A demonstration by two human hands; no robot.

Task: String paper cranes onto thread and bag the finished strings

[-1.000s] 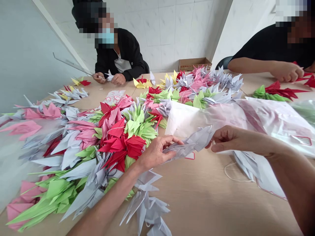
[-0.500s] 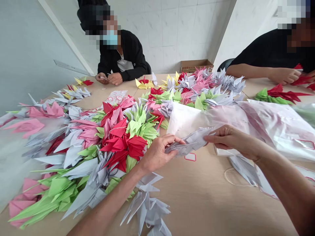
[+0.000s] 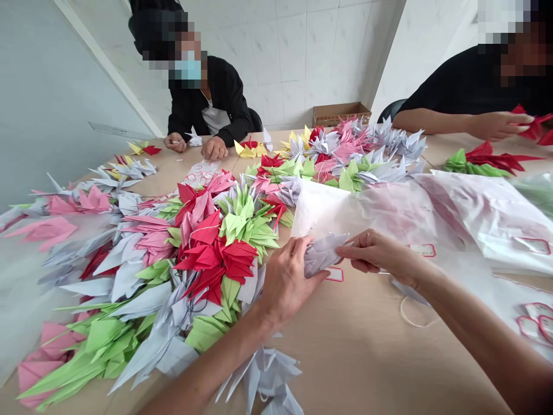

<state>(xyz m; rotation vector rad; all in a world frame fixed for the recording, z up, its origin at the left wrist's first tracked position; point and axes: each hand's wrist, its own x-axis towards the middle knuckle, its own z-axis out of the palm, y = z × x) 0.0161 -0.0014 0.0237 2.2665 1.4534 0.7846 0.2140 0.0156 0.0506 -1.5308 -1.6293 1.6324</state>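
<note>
Between my two hands is a stack of pale grey folded paper cranes [image 3: 323, 253]. My left hand [image 3: 286, 279] wraps round its left side, thumb below and fingers above. The fingertips of my right hand [image 3: 375, 253] are pinched on the right end of the stack; exactly which fold they grip is hidden. Just below the stack, a small red-edged white label [image 3: 334, 274] lies on the table. A heap of folded cranes, with red ones [image 3: 216, 253] and green ones [image 3: 244, 216], is beside my left hand. More grey cranes [image 3: 270, 374] lie under my left forearm.
Clear plastic bags [image 3: 432, 207] lie beyond my right hand, with a string loop [image 3: 415, 314] and red-edged labels [image 3: 538, 323] nearby. Two people sit across the table, one handling red cranes [image 3: 536, 128]. A cardboard box [image 3: 341, 114] stands behind the table.
My hands have drawn closer together round the grey cranes, my right hand moving left. Across the table, the masked person's hands have moved apart, and a pale crane now shows between them.
</note>
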